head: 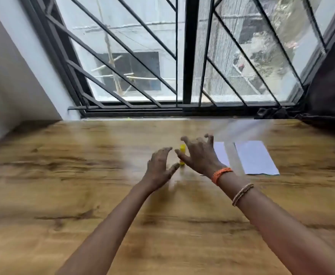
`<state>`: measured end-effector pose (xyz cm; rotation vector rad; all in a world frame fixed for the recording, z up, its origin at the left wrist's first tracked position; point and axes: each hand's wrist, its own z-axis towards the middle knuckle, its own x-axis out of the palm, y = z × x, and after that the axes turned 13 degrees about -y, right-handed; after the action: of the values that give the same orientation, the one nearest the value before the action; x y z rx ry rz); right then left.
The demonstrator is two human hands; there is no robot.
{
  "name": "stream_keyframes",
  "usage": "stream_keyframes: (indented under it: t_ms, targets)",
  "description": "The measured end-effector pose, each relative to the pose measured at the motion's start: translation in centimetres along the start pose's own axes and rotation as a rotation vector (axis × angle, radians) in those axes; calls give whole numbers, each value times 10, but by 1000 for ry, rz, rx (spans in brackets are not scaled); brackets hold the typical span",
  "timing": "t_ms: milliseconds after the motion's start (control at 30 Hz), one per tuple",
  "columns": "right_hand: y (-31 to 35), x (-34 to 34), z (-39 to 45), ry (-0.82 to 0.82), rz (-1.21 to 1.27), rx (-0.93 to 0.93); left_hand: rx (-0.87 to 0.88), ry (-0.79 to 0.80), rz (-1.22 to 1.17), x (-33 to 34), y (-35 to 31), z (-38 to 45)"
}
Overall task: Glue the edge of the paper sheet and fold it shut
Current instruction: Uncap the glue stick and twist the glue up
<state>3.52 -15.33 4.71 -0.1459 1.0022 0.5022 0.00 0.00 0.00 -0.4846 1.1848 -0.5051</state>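
Note:
A yellow glue stick (182, 149) stands upright on the wooden table (63, 185), partly hidden between my two hands. My left hand (159, 165) hovers just left of it with fingers spread, holding nothing. My right hand (199, 154) is over and right of the stick, fingers splayed and empty, wearing an orange thread band on the wrist. A white paper sheet (255, 157) lies flat to the right, and a second white piece (221, 152) shows behind my right hand. The view is motion-blurred.
A barred window (190, 56) runs along the table's far edge. A white wall (14, 76) closes the left side. Dark cloth (329, 92) hangs at the far right corner.

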Motion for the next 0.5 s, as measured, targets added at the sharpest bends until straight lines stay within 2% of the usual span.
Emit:
stream_keyframes:
  t_ms: [33, 100, 200, 267, 300, 400, 500]
  targets:
    - [0, 8, -1, 45, 51, 20, -1, 1, 14, 5, 0, 1]
    - [3, 17, -1, -14, 237, 67, 24, -34, -32, 9, -3, 4]
    - [10, 20, -9, -205, 485, 219, 47, -288, -216, 11, -5, 2]
    - [13, 19, -17, -292, 638, 274, 109, -432, -181, 15, -1, -2]
    - [13, 21, -22, -286, 690, 288, 130, -463, -141, 18, 2, -5]
    - [14, 35, -36, -210, 753, 272, 205, -492, -31, 30, 12, -17]
    - [18, 36, -46, -202, 753, 247, 218, -439, -19, 30, 12, -22]
